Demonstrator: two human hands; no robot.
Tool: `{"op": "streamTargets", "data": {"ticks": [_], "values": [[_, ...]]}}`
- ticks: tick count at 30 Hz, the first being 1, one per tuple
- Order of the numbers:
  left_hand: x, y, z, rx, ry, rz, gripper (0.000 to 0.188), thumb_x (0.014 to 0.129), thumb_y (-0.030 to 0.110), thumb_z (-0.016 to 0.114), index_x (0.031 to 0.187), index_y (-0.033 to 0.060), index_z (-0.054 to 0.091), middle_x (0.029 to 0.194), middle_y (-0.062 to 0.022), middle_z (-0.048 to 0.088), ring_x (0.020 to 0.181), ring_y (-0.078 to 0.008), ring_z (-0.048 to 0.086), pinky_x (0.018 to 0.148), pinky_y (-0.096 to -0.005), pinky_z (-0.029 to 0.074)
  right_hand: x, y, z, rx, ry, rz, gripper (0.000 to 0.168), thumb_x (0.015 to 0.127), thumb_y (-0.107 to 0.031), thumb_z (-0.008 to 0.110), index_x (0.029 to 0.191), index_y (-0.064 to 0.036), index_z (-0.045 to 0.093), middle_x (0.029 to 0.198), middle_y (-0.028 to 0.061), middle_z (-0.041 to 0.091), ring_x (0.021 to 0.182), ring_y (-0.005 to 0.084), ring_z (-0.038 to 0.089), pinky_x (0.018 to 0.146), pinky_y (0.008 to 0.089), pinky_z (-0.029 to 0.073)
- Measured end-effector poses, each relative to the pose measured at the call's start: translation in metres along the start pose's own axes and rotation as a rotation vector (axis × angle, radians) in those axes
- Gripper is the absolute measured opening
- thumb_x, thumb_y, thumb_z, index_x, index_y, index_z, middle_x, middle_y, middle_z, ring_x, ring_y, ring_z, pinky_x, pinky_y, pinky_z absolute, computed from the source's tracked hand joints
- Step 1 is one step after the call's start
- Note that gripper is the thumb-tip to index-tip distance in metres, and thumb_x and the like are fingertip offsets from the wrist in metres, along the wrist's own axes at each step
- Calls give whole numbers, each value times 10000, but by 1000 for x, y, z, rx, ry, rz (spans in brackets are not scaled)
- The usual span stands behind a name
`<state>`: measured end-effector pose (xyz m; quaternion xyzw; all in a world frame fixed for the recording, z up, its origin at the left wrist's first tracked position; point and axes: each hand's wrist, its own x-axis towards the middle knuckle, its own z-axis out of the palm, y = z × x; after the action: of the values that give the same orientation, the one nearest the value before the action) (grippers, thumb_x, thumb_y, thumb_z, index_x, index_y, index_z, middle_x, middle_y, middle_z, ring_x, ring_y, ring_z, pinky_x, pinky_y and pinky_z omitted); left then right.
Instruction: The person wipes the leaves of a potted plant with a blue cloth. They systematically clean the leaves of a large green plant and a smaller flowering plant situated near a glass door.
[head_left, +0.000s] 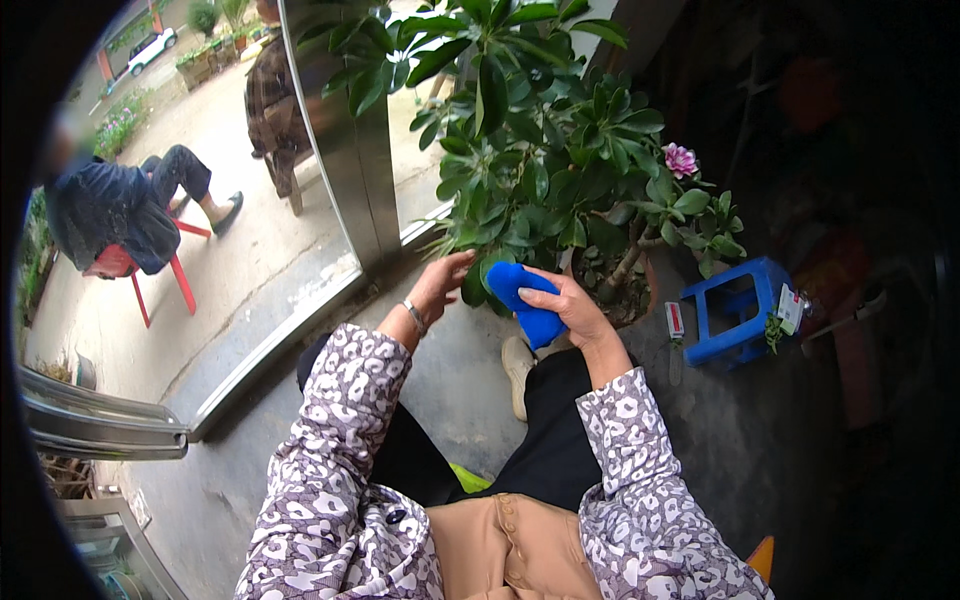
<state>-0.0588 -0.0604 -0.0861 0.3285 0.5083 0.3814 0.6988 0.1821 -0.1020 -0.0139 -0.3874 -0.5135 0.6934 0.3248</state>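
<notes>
A folded bright blue cloth (536, 324) is gripped in my right hand (574, 307), the thumb pressed over its front. To the left, and apart from the cloth, my left hand (439, 285) is raised with its fingers spread and nothing in them. A bracelet circles that wrist. Just beyond both hands stands a leafy green potted plant (540, 165). Its terracotta pot (646, 289) shows partly behind my right hand.
A blue plastic stool (731, 311) lies on the right, near small white-and-red packets (675, 319). On the left is a metal-framed glass door (277, 337). Outside, one person sits on a red chair (112, 261) and another person (274, 105) is partly visible.
</notes>
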Motion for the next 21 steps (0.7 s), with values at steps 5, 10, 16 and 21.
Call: {"op": "streamTargets", "data": {"ticks": [5, 10, 16, 21], "values": [[-1, -5, 4, -230, -26, -79, 361, 947, 518, 559, 1007, 169, 627, 843, 53, 683, 769, -110, 610, 802, -318, 484, 0, -7, 10, 129, 27, -55, 575, 877, -271, 743, 1344, 8, 555, 1103, 96, 677, 894, 178, 677, 809, 305, 545], [-15, 4, 17, -175, -68, -64, 351, 927, 520, 596, 988, 179, 659, 846, 42, 685, 810, -122, 612, 824, -309, 466, 6, 4, 11, 128, 8, -46, 553, 892, -241, 726, 1353, 7, 549, 1131, 100, 670, 900, 185, 679, 813, 309, 546], [-8, 2, 8, -173, -34, 9, 276, 909, 403, 681, 946, 130, 694, 855, 17, 689, 765, -117, 606, 730, -279, 474, 0, 8, 22, 35, 15, 10, 632, 868, -238, 750, 1396, 25, 524, 1215, 94, 646, 1042, 152, 618, 917, 286, 483], [-1, -4, 9, 101, 213, 341, 328, 898, 286, 733, 1068, 7, 701, 918, -35, 703, 805, -112, 633, 714, -240, 492, 2, 15, 19, 70, 69, 5, 618, 867, -233, 752, 1390, 16, 535, 1198, 89, 655, 1026, 153, 624, 906, 286, 489]]}}
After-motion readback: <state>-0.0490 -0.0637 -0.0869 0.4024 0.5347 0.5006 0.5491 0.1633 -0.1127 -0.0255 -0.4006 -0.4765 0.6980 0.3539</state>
